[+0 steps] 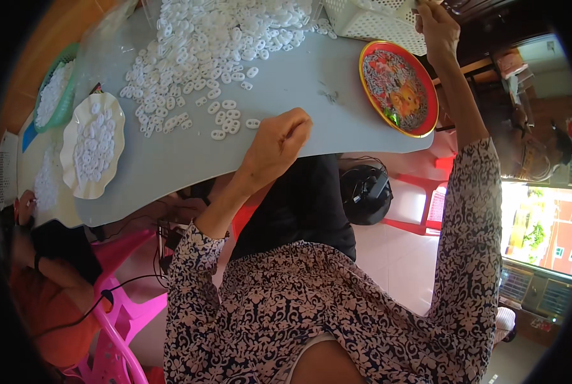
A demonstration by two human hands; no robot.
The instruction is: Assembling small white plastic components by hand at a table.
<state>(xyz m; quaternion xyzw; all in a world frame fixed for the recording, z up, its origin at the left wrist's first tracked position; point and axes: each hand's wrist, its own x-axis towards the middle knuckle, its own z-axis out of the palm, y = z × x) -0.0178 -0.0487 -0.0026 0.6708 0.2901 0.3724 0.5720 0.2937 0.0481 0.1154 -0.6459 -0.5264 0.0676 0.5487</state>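
My left hand is closed in a loose fist above the table's near edge; whatever is inside it, if anything, is hidden. Just beyond it lie small white oval plastic pieces with two holes each, spreading from a large heap. My right hand is stretched far right with its fingers closed beside the white perforated basket. Any small thing in those fingers cannot be made out. Between my hands stands a red round tray with a gold rim, holding many tiny metallic pieces.
A white scalloped plate and a green basket, both with white pieces, stand on the left. Another person's hand rests near a smaller pile. Around the grey table are a pink chair and red stools.
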